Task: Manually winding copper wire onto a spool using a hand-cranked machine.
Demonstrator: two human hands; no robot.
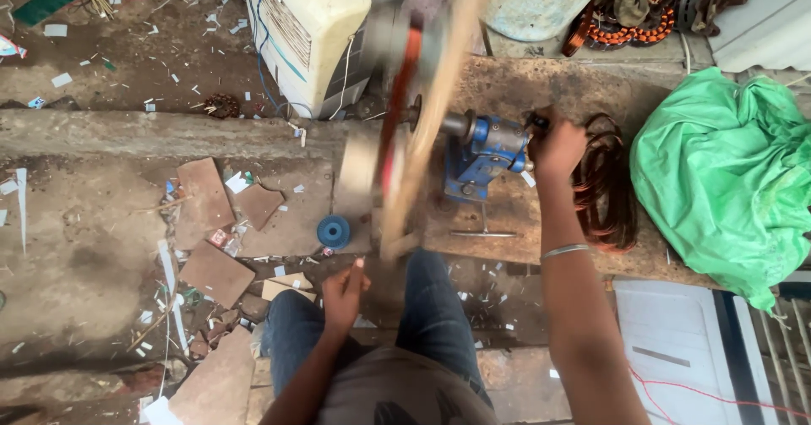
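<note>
While right hand (557, 148) grips blue winder (488, 150), wheel (405, 121) blurs.

One blue hand-cranked winding machine (488, 150) stands on the bench (541, 231), with one blurred spinning wheel (404, 112) on its shaft. Two hands are in view: the right hand (553, 146) at the crank, the left hand (344, 290) near the lap. One coil of copper wire (604, 184) lies to the right, and one green cloth bundle (718, 167) beyond it. One blue spool (334, 231) sits on the floor, one white cooler (308, 32) stands far left, and about four brown board pieces (215, 273) lie scattered at left.
</note>
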